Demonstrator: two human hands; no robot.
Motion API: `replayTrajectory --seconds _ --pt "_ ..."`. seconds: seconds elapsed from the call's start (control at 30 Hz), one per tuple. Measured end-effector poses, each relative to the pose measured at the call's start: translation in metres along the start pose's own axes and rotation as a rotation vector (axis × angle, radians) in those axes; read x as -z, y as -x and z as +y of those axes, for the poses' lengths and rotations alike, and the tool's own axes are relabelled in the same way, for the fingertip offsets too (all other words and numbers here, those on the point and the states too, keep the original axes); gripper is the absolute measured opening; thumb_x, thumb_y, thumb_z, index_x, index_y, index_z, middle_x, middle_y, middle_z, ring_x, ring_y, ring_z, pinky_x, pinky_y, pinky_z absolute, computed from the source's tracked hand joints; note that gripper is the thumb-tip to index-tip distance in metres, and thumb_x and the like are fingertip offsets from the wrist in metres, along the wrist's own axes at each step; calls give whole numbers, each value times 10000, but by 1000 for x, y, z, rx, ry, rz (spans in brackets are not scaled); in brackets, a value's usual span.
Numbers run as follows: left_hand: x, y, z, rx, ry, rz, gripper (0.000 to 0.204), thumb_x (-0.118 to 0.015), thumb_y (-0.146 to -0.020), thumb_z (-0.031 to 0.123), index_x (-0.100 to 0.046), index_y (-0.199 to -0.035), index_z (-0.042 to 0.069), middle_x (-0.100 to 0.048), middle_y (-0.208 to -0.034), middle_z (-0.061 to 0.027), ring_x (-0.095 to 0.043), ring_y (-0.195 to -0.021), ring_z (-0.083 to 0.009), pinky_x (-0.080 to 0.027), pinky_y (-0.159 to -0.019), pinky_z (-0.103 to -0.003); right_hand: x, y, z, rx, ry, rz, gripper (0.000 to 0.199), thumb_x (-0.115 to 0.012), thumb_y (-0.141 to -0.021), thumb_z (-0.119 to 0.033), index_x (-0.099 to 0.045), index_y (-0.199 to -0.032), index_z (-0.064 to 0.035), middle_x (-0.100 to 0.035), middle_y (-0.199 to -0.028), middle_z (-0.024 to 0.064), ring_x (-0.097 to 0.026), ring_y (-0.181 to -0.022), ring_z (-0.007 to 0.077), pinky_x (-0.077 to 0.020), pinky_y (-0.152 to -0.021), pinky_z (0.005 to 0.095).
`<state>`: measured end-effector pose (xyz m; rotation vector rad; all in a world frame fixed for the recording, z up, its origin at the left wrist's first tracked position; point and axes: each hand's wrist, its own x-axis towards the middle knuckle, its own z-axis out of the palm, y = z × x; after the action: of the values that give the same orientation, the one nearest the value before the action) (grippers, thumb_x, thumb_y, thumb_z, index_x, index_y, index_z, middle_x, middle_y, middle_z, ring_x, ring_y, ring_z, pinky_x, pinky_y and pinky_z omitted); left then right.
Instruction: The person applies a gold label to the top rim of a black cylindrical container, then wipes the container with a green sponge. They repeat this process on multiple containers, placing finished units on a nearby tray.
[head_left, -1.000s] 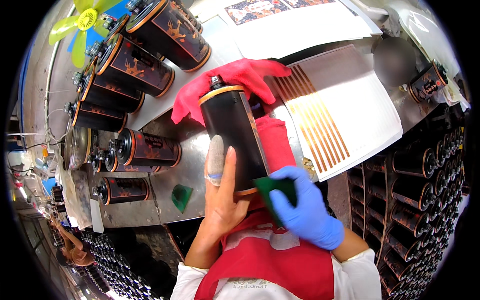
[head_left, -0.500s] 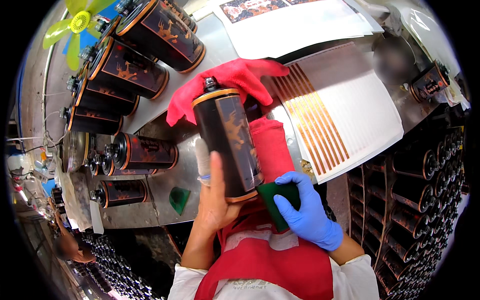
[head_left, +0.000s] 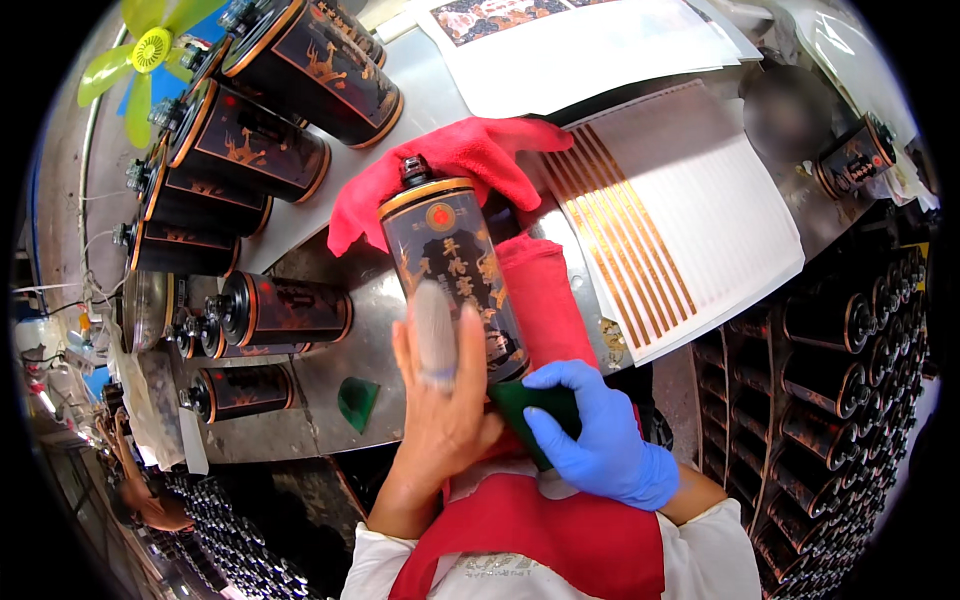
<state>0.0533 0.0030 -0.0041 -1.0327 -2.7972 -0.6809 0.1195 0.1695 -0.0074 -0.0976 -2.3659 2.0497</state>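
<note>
Right fingers (head_left: 562, 373) pinch your green pad (head_left: 550, 401); left fingers (head_left: 470, 340): can't tell if gripping.
Your bottle (head_left: 452, 243): far band (head_left: 428, 195) looks done; gold strips (head_left: 624, 240) remain, right.

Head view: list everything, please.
bench: one, grey, middle
middle bottle: one, black, centre
cloth: one or more, red, centre
pad: one, green, lower centre
scrap: one, green, on bench
striped sheet: one, white and gold, right
printed papers: several, white, top
fan: one, yellow, upper left
left bottles: several, black, left
far bottle: one, black, far right
rack bottles: many, black, lower right
worker: one, colour unclear, lower left
apron: one, red, bottom
left hand: one, ungloved, at middle bottle
right hand: one, blue glove, holding pad
</note>
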Motion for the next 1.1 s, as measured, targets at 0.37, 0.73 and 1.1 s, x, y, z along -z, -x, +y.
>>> replayTrajectory --seconds 0.37,0.73,1.1 --pt "-12 14 -26 135 287 42 1136 -769 -703 82 123 -1395 -46 -494 -1232 -243 -546 -1095 -347 -368 -979 -421 18 -3 26 -55 85 199 265 -605 -829 -71 -518 -1078 -42 -594 -994 137 -624 -884 239 -486 -786 312" --pt "-28 28 -34 130 555 31 1095 -787 -631 35 -39 -1426 -53 -359 -1346 -273 -499 -1132 -385 -391 -955 -387 8 -5 24 -95 -10 57 323 -597 -852 -121 -474 -1145 -62 -596 -1048 136 -623 -947 251 -484 -811 321" --pt "-9 11 -9 44 149 62 1038 -799 -620 132 -140 -1385 -111 -262 -1365 -364 -285 -1279 -498 -239 -1047 -503 1 -3 -3 92 83 75 285 -615 -840 -100 -522 -1107 -68 -623 -950 127 -663 -782 234 -519 -680 311"
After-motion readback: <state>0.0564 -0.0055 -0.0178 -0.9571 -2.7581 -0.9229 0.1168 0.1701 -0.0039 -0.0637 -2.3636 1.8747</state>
